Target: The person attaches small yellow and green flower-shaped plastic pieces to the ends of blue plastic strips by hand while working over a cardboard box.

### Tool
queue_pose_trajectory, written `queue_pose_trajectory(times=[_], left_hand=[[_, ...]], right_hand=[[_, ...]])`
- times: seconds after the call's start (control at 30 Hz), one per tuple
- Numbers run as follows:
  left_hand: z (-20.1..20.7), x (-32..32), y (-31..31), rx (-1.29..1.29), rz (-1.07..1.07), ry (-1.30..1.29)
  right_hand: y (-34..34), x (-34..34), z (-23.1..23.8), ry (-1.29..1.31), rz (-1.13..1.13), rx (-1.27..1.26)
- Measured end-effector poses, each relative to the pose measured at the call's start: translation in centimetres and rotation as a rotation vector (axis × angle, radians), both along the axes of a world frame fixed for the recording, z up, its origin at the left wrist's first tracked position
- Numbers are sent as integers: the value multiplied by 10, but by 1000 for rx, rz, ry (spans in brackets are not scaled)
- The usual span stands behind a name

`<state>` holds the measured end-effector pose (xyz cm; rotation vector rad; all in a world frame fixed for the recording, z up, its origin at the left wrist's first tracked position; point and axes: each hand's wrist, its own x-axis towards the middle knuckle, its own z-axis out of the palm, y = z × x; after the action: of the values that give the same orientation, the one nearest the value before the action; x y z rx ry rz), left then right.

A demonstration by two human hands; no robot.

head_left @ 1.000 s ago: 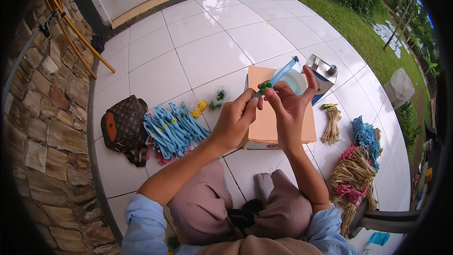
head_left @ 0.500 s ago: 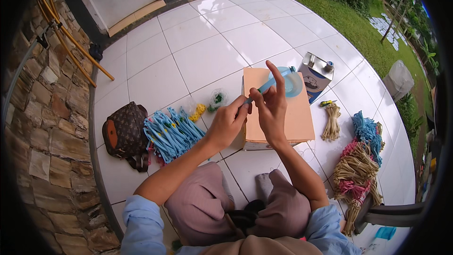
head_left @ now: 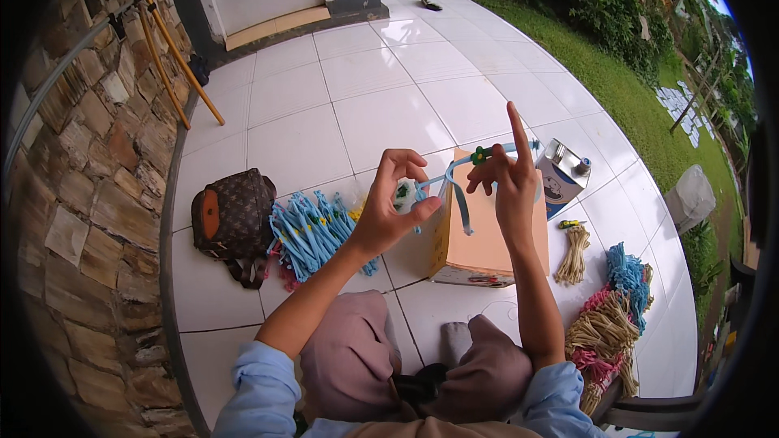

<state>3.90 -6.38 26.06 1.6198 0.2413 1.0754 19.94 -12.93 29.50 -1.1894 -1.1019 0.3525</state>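
My right hand (head_left: pixel 513 186) pinches a light blue strap (head_left: pixel 462 205) with a small green flower on it, its index finger pointing up. The strap hangs in a bend above a cardboard box (head_left: pixel 487 243), with one free tail dangling. My left hand (head_left: pixel 391 209) is open, thumb and fingers curved apart around the strap's knotted end. A light blue round item on the box is mostly hidden behind my right hand. Left of my left forearm lies a bundle of light blue straps (head_left: pixel 312 231) with small yellow flowers.
A brown patterned backpack (head_left: pixel 235 215) stands at the left. Behind the box's right side is a metal can (head_left: pixel 562 174). Beige cord bundles (head_left: pixel 574 255) and a heap of beige, pink and blue cords (head_left: pixel 608 320) lie at the right. A stone wall (head_left: pixel 97 259) borders the left.
My left hand has opened and drawn back from the strap, which now hangs bent with its green flower showing. My right hand has moved right. The whole view has shifted.
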Motion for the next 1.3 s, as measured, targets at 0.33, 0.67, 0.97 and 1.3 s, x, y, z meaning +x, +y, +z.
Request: queue_pose_trajectory(times=[0.33,0.67,0.97,1.3], left_hand=[[-3,-15,40,-546,136,-516],[-146,-24,113,-756,457,79],[-248,-80,73,-52,934,677],[-242,-82,90,175,929,1235]], right_hand=[[19,-14,-33,-309,492,-220],[89,-108,-211,330,585,-896],[84,-164,-287,52,453,-778],[108,-165,-337,-373,307,-579]])
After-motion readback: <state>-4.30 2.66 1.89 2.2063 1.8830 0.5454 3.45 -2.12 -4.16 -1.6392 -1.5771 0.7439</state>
